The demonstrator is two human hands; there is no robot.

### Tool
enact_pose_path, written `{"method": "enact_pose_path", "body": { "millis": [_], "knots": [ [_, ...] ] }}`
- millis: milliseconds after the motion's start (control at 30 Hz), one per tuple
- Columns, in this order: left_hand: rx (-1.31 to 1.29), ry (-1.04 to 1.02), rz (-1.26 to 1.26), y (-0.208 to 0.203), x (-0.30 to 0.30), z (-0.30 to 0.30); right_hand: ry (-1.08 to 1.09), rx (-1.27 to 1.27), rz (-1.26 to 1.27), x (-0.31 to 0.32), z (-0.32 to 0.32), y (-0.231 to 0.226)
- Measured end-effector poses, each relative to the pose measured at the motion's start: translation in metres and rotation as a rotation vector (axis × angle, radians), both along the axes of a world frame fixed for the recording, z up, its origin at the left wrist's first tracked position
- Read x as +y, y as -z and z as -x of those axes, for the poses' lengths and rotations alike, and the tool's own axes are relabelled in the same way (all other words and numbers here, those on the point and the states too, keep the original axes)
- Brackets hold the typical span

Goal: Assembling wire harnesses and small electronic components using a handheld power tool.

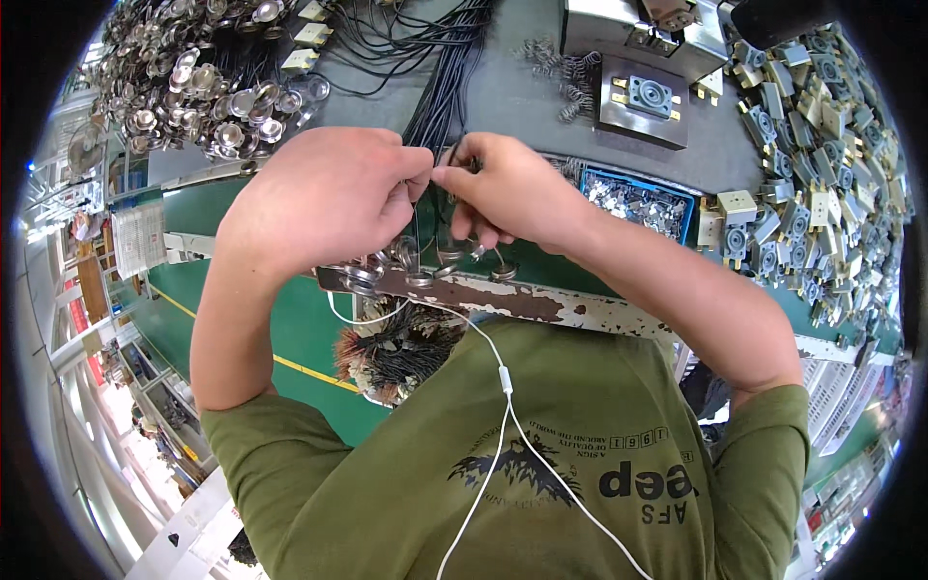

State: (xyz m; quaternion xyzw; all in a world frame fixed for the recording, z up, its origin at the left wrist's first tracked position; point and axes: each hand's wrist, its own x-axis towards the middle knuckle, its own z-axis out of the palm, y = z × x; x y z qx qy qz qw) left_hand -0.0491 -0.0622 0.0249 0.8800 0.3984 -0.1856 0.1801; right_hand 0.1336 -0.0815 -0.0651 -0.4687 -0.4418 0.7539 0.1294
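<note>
Along the surface's near edge [532, 304], my left grip [338, 188] and right grip [510, 188] both pinch narrowly on thin black wires [440, 108], just beyond the round metal caps [362, 275] there, and I'd best hold lightly, parting strands singly to avoid tangles.

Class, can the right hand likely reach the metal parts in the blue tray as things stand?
Probably yes: the blue tray lies beside the right forearm and the metal parts show uncovered, though the right hand is busy near the black wires.
</note>
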Motion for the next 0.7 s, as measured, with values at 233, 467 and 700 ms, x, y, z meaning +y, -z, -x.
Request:
{"method": "enact_pose_path", "body": {
  "millis": [233,467,700],
  "knots": [
    [-0.149,-0.022,0.01,0.007,-0.005,-0.005,0.164,0.19,-0.141,-0.015,-0.039,0.001],
    [0.257,0.14,0.195,0.016,-0.017,-0.039,0.11,0.084,-0.124,-0.017,-0.045,-0.002],
    [0.139,0.063,0.205,0.001,-0.002,-0.025,0.176,0.168,-0.137,-0.017,-0.051,-0.009]
  ]
}}
